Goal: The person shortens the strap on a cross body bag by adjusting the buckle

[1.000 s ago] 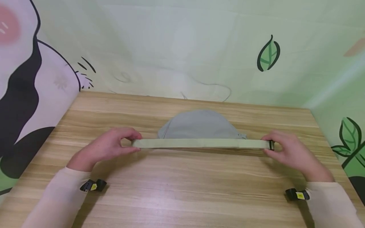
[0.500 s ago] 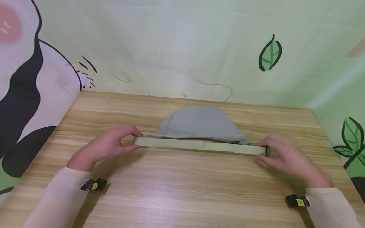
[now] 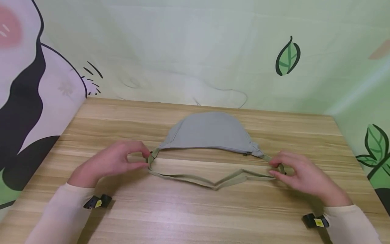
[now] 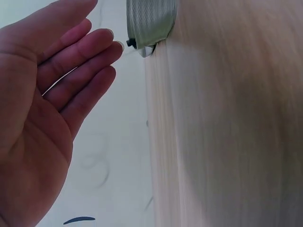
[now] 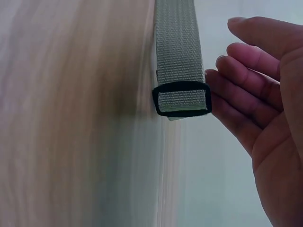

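Note:
A grey half-moon waist bag [image 3: 210,132] lies on the wooden table, its zipper edge toward me. From its two ends runs a pale green webbing strap [image 3: 182,178], loosely looped and kinked on the near side. My left hand [image 3: 111,161] is beside the strap's left bend, thumb and fingers spread apart; the left wrist view shows relaxed fingers just short of the webbing. My right hand [image 3: 304,171] is at the strap's right bend. In the right wrist view, a black slide buckle [image 5: 182,113] sits on the strap, close to the fingertips, with the thumb standing away.
The wooden table [image 3: 182,217] ends at a pale green printed backdrop [image 3: 189,61] behind the bag. More printed cloth, with a cartoon animal [image 3: 58,78] and leaves, borders the left and right sides. Black wrist cameras [image 3: 99,201] sit on both sleeves.
The strap, earlier stretched straight between both hands, has dropped slack and kinked toward me. Both hands have loosened from it. The right hand has moved slightly left and nearer; the bag lies flatter.

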Available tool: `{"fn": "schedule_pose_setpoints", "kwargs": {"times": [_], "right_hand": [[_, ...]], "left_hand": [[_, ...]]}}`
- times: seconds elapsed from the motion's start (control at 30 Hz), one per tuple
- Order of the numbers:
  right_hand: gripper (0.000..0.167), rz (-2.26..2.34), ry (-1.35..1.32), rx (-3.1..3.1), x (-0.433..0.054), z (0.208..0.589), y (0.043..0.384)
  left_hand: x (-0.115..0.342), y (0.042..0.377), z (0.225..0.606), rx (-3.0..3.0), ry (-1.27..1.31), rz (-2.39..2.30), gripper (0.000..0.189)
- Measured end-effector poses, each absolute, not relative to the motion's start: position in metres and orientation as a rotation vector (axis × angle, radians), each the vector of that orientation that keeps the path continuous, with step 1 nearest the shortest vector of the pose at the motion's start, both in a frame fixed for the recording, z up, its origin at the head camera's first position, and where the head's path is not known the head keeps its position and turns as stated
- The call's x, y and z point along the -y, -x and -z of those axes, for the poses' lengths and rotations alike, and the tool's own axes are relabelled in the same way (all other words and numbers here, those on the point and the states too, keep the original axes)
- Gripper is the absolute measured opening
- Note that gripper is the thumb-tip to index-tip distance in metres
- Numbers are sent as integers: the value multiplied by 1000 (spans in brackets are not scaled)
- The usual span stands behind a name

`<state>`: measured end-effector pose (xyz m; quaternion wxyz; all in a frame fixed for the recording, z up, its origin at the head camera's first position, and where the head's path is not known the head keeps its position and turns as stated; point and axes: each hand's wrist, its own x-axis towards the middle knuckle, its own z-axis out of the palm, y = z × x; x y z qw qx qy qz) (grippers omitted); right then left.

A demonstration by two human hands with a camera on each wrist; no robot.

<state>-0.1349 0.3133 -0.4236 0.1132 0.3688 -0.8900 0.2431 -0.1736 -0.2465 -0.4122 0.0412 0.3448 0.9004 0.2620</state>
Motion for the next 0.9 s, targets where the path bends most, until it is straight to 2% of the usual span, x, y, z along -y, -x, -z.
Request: {"fn": "schedule_pose_setpoints", "kwargs": {"times": [0.43,0.67,0.9], "right_hand": [[35,-753,-1026,2522,-301,422,141],[27,-705,-812,2536,-284,413,146],[37,-646,-686,2528,-266,405,154]], "left_hand": [[242,177,415,-2852,-1052,-828,12],[226,183,408,-2944,-1004,-837,20],[202,188,401,-3071,-1010,-820,27]]}}
